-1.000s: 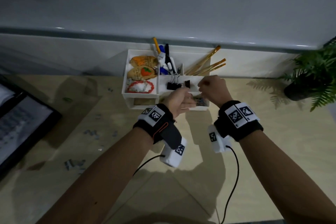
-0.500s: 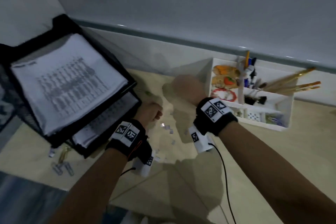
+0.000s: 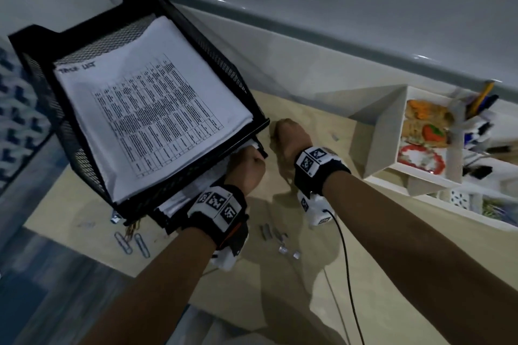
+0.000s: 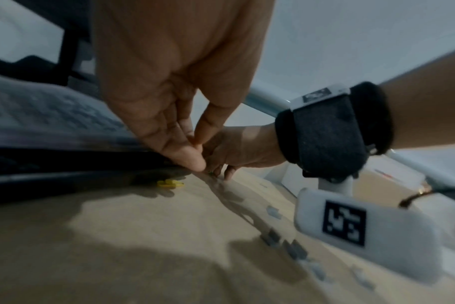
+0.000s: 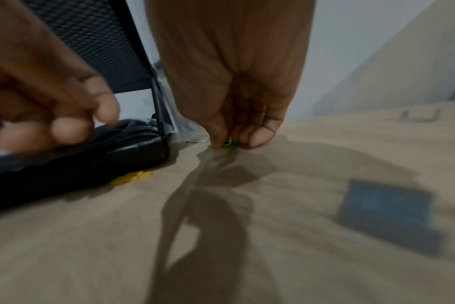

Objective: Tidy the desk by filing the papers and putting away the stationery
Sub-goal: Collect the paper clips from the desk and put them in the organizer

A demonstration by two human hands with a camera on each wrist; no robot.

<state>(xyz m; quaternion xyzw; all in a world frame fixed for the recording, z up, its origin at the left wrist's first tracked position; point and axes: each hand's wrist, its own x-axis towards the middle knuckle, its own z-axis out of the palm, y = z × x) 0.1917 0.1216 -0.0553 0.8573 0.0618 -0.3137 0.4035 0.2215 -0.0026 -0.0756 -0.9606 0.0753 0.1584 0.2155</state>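
Observation:
On the desk my right hand reaches down just right of the black mesh paper tray. Its thumb and fingers pinch a small green paper clip lying on the desk. My left hand rests at the front right corner of the tray's lower tier, fingers loosely bent, with nothing seen in them. Printed papers fill the upper tier. A yellow clip lies half under the tray's edge.
A white desk organizer with pens, brushes and binder clips stands at the right by the wall. Loose paper clips and staple strips lie near the desk's front edge. A bluish staple block lies right of my right hand.
Both hands left the organizer and swung left to the tray's corner. The right hand dropped to the desk and took hold of the green clip; the view turned left.

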